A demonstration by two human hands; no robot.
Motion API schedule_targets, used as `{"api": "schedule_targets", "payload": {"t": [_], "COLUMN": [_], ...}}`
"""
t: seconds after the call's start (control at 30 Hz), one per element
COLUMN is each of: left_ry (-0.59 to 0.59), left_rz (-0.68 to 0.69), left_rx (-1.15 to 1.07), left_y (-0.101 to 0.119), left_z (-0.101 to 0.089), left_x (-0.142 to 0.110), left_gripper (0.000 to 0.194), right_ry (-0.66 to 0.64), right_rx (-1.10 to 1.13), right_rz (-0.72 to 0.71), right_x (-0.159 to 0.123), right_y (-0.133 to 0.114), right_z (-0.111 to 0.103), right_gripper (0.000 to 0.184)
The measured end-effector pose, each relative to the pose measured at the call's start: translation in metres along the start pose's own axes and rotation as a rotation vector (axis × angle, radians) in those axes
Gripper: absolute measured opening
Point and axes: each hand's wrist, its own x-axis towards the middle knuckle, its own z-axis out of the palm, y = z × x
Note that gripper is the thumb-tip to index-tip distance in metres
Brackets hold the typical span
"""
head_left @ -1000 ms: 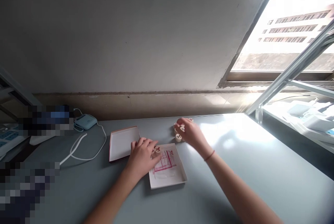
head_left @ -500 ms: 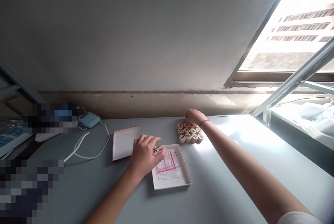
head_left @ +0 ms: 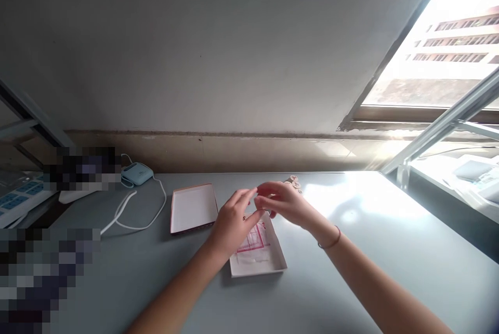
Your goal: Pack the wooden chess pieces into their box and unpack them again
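Note:
My left hand [head_left: 235, 222] is over the left rear of a shallow white box [head_left: 259, 270], its fingers stretched and thumb apart. Part of a round wooden Chinese chess piece [head_left: 244, 218] shows beside its thumb. My right hand [head_left: 284, 203], with a thin band at the wrist, curls its fingers above the box's rear edge; whatever they hold is hidden. The fingertips of both hands nearly meet. In the box lies a clear plastic sheet with pink lines [head_left: 253, 240]. Several Chinese chess pieces [head_left: 295, 183] stand behind my right hand, mostly covered by it.
An upturned white box lid [head_left: 194, 208] lies left of the box on the grey table [head_left: 156, 277]. A white cable [head_left: 156, 214] loops further left, near a light-blue device [head_left: 137, 173] and a power strip [head_left: 21, 200]. The wall stands behind, a metal frame [head_left: 429, 136] at right.
My right hand has come back from the group of chess pieces to the box, beside my left hand. My left hand has shifted slightly right and up. The view has shifted slightly.

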Motion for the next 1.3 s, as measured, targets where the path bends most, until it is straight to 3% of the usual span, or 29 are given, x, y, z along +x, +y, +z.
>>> {"api": "schedule_targets", "payload": {"t": [0.17,0.3,0.47,0.57,0.67,0.83,0.93,1.03,1.3], "left_ry": [-0.019,-0.023,-0.108,-0.15,-0.17,-0.204,-0.209,-0.223,-0.273], "left_rz": [0.013,-0.001,0.151,0.202,0.215,0.158,0.093,0.044,0.014], "left_rx": [-0.074,-0.011,0.193,0.332,0.416,0.475,0.493,0.519,0.53], "left_y": [-0.001,-0.01,-0.017,-0.017,-0.017,-0.018,-0.022,-0.027,-0.029], "left_z": [0.008,0.008,0.012,0.015,0.015,0.008,0.003,0.0,-0.001], "left_x": [-0.006,-0.012,-0.013,-0.012,-0.011,-0.011,-0.011,-0.012,-0.012], "left_gripper": [0.027,0.019,0.014,0.014,0.015,0.009,0.02,0.026,0.014], "right_ry": [0.024,0.144,0.263,0.268,0.266,0.26,0.243,0.21,0.22], "right_rx": [0.186,0.291,0.338,0.305,0.146,-0.316,-0.538,-0.678,-0.892], "right_rz": [0.044,0.135,0.152,0.11,0.031,-0.17,-0.301,-0.388,-0.374], "right_x": [-0.022,-0.029,-0.031,-0.031,-0.033,-0.037,-0.035,-0.032,-0.028], "right_y": [0.015,0.032,0.045,0.047,0.047,0.045,0.048,0.052,0.055], "right_z": [0.015,0.015,0.011,0.009,0.012,0.026,0.036,0.043,0.051], "right_gripper": [0.041,0.046,0.044,0.043,0.035,0.018,0.006,0.006,0.012]}}
